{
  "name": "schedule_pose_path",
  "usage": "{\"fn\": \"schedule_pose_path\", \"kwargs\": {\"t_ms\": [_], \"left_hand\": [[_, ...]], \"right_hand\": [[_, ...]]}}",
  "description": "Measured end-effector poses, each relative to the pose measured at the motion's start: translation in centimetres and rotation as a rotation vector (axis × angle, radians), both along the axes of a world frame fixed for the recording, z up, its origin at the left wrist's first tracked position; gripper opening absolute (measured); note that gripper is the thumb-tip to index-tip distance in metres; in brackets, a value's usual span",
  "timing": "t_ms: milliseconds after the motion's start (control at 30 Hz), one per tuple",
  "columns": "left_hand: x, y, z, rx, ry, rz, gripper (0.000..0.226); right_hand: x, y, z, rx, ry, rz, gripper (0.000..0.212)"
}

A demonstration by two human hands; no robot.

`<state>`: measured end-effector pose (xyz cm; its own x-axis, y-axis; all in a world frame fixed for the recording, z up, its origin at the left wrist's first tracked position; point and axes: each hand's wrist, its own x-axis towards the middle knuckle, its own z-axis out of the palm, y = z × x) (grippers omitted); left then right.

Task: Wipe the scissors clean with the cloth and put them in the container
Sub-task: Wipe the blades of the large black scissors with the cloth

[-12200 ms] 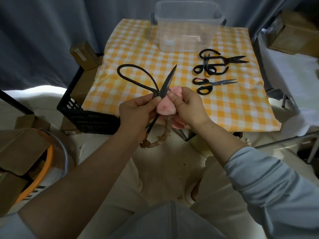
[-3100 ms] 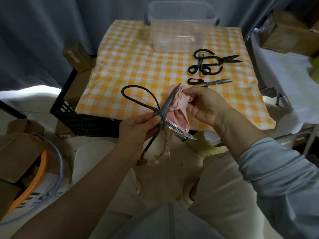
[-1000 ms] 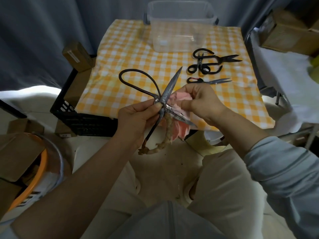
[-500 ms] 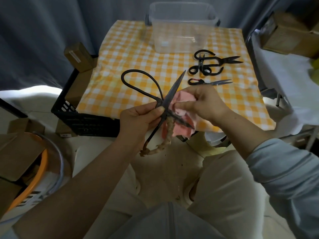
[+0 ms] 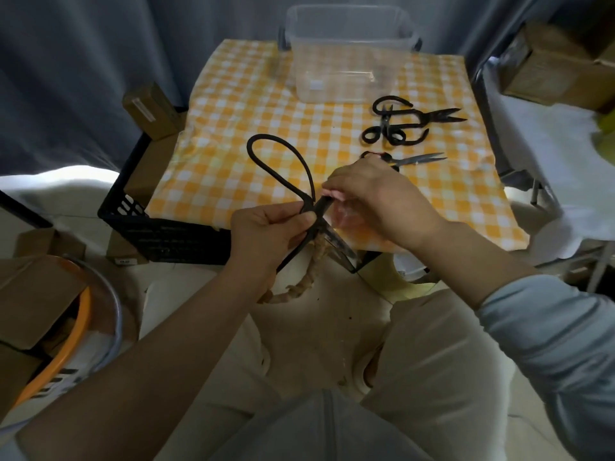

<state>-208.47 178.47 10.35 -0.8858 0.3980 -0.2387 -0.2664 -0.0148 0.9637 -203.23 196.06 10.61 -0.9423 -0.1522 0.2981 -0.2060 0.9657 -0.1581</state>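
Note:
My left hand (image 5: 266, 232) grips large black iron scissors (image 5: 283, 171) near the pivot, blades spread, one loop handle pointing up over the table. A braided cord hangs from the lower handle. My right hand (image 5: 376, 197) holds the pink cloth (image 5: 346, 216) pressed over the upper blade, which it mostly hides. The lower blade juts out toward the right below that hand. A clear plastic container (image 5: 346, 54) stands at the far edge of the table.
The table wears an orange checked cloth (image 5: 253, 128). Two black scissors (image 5: 399, 123) and a smaller pair (image 5: 412, 158) lie at its right. A black crate (image 5: 159, 227) sits at the left, cardboard boxes (image 5: 559, 68) at the right.
My right hand has slid the cloth down the upper blade toward the pivot, covering the blade tip that showed before. My left hand keeps the same grip.

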Motion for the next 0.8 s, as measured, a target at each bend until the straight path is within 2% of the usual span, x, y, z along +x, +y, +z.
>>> {"fn": "schedule_pose_path", "kwargs": {"t_ms": [167,300,333,400,467,500,533,600,700,800], "left_hand": [[0.0,-0.2,-0.4,0.011,-0.038,0.012,0.019],[0.1,-0.6,-0.7,0.020,-0.068,0.013,0.021],[0.0,-0.6,-0.6,0.029,-0.077,0.014,0.019],[-0.2,-0.5,-0.5,0.041,-0.081,0.024,0.019],[-0.4,-0.6,-0.4,0.047,-0.075,0.035,0.018],[-0.4,-0.6,-0.4,0.048,-0.071,0.032,0.018],[-0.4,-0.5,-0.4,0.045,-0.064,0.027,0.017],[-0.2,-0.4,-0.5,0.031,-0.036,0.018,0.017],[0.0,-0.2,-0.4,0.013,-0.008,0.032,0.021],[0.0,-0.1,-0.1,0.007,-0.016,0.047,0.021]], "right_hand": [[-0.3,1.6,1.1,0.114,0.023,-0.029,0.044],[-0.5,3.1,1.0,0.152,0.063,-0.248,0.024],[-0.5,3.3,0.8,0.086,0.057,-0.348,0.022],[-0.2,3.3,0.7,-0.239,0.075,-0.523,0.019],[0.0,2.3,0.9,-0.653,0.108,-0.554,0.023],[0.1,1.5,1.2,-0.789,0.150,-0.531,0.024],[0.2,0.8,1.3,-0.802,0.194,-0.506,0.026],[0.4,-0.6,1.7,-0.564,0.247,-0.396,0.028],[0.1,-1.5,0.7,-0.173,0.118,-0.126,0.032],[-0.3,-0.9,-0.3,-0.028,0.040,-0.054,0.037]]}}
